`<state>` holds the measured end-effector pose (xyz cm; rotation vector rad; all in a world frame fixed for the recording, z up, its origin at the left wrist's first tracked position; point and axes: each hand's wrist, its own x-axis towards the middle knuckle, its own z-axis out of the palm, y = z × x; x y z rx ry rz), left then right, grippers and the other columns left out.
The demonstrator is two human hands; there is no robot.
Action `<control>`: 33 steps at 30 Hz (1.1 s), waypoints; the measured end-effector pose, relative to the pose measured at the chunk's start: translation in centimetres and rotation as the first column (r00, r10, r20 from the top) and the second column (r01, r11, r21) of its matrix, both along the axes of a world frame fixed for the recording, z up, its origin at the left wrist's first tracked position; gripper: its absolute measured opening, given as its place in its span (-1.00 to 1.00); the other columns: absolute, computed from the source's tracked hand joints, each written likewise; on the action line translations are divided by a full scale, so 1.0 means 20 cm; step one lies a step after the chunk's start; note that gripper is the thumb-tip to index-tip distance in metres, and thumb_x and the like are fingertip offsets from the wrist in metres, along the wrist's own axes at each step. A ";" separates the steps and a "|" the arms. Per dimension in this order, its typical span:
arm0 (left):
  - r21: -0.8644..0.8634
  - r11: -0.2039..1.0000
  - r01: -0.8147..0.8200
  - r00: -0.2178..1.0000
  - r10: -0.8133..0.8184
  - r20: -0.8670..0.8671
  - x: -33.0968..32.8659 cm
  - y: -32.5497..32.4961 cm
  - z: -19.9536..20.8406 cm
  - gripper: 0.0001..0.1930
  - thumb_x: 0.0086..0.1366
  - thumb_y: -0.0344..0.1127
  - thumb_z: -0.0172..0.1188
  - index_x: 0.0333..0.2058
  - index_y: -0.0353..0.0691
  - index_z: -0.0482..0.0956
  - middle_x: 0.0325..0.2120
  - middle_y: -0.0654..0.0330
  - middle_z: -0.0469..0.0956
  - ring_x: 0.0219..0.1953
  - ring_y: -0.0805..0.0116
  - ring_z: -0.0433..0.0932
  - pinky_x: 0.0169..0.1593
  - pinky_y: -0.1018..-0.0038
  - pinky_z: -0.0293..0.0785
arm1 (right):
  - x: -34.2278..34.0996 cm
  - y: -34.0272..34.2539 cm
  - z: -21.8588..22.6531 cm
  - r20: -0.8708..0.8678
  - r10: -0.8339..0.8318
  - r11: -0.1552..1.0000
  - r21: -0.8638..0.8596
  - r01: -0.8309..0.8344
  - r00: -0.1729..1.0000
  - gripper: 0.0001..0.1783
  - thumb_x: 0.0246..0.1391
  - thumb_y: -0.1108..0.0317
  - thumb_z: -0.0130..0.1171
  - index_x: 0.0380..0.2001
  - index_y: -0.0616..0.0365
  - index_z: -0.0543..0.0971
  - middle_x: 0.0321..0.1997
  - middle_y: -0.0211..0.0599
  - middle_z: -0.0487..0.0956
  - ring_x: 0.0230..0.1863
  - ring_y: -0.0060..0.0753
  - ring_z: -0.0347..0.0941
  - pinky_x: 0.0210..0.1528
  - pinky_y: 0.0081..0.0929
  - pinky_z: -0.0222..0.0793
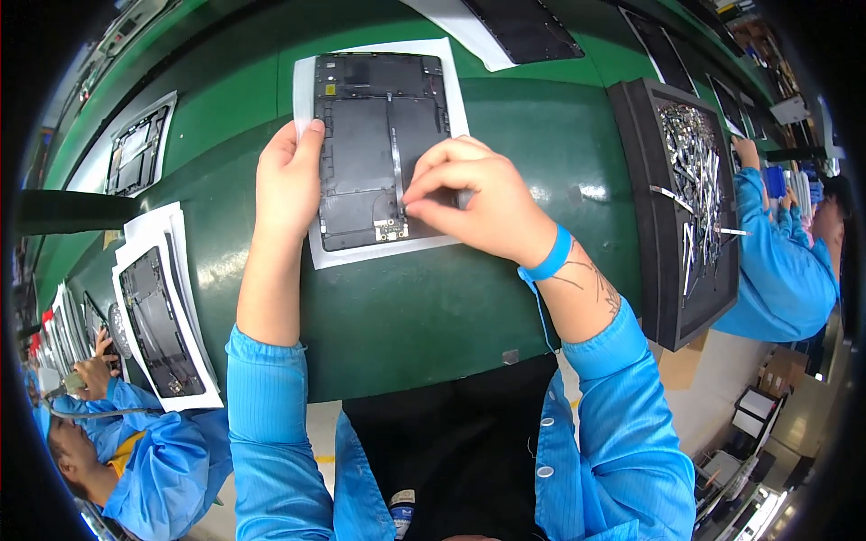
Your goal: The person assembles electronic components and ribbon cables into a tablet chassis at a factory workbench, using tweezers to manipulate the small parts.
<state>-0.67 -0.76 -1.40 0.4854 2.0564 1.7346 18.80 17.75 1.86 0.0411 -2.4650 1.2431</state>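
Observation:
A black tablet housing point(356, 144) lies on a white sheet point(456, 104) on the green bench in front of me. My left hand point(290, 171) grips the housing's left edge, thumb on top and the other fingers mostly hidden. A thin silvery ribbon cable point(395, 149) runs down the middle of the housing toward a small circuit board point(391, 231) at its near edge. My right hand point(474, 194) pinches thumb and forefinger together at the cable's lower end, just above that board. The fingertips cover the exact point of contact. A blue wrist strap point(550, 254) circles my right wrist.
A black foam tray point(663, 298) heaped with ribbon cables point(693, 171) stands on the right. More housings lie on white sheets at left point(161, 316), far left point(140, 149) and far side point(528, 27). Co-workers in blue smocks sit on the left point(167, 469) and right point(780, 261).

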 end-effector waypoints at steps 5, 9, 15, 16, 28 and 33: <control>0.164 0.960 -0.227 0.971 0.210 0.114 -0.15 -0.06 -0.07 -0.66 0.69 -0.14 0.16 0.02 -0.36 0.71 -0.32 0.36 0.68 -0.28 0.61 0.55 -0.12 0.57 0.48 | -0.02 0.02 0.00 -0.061 -0.164 0.974 -0.166 0.152 0.985 -0.88 0.13 0.47 0.55 -0.25 0.13 0.83 -0.12 -0.32 0.73 -0.16 -0.39 0.64 -0.07 -0.44 0.60; 0.367 0.838 -0.405 0.909 0.325 0.261 -0.21 -0.06 -0.02 -0.61 0.72 -0.18 0.09 0.22 -0.44 0.57 -0.03 0.09 0.76 -0.02 0.37 0.71 0.11 0.42 0.62 | -0.02 0.05 -0.01 -0.044 -0.264 0.947 -0.200 0.251 0.964 -0.86 0.14 0.46 0.53 -0.22 0.14 0.82 -0.10 -0.33 0.73 -0.19 -0.45 0.61 -0.10 -0.48 0.59; 0.352 0.842 -0.409 0.887 0.276 0.370 -0.35 -0.17 -0.02 -0.72 0.65 -0.26 0.24 -0.07 -0.39 0.43 -0.33 0.15 0.58 -0.41 0.41 0.59 -0.43 0.46 0.51 | -0.02 0.02 -0.06 0.027 -0.208 0.955 -0.212 0.209 0.978 -0.87 0.17 0.42 0.51 -0.20 0.14 0.81 -0.12 -0.32 0.72 -0.24 -0.45 0.57 -0.14 -0.45 0.57; 0.365 0.821 -0.438 0.876 0.299 0.378 -0.38 -0.19 -0.03 -0.73 0.65 -0.30 0.22 -0.05 -0.43 0.41 -0.26 0.08 0.61 -0.32 0.31 0.67 -0.32 0.39 0.65 | -0.03 0.01 -0.07 0.035 -0.174 0.958 -0.225 0.177 0.984 -0.87 0.18 0.43 0.49 -0.20 0.14 0.81 -0.14 -0.32 0.71 -0.25 -0.44 0.56 -0.15 -0.45 0.56; 0.339 0.922 -0.186 0.973 0.220 -0.064 -0.33 -0.07 -0.12 -0.34 0.58 -0.55 0.18 0.55 -0.44 0.15 0.46 -0.19 0.34 0.50 0.05 0.44 0.52 0.28 0.43 | -0.04 0.09 -0.07 0.134 -0.078 0.980 -0.169 0.101 0.988 -0.89 0.20 0.47 0.46 -0.20 0.16 0.80 -0.13 -0.37 0.70 -0.22 -0.52 0.60 -0.12 -0.51 0.60; -0.078 0.995 0.069 0.882 -0.098 -0.462 -0.08 0.07 -0.04 -0.60 0.50 -0.48 0.28 0.28 -0.27 0.60 0.18 0.05 0.69 0.28 0.19 0.63 0.39 0.26 0.49 | -0.02 0.11 -0.06 0.118 -0.161 0.962 -0.201 0.183 0.980 -0.91 0.21 0.44 0.45 -0.22 0.16 0.79 -0.17 -0.38 0.68 -0.24 -0.55 0.58 -0.15 -0.52 0.59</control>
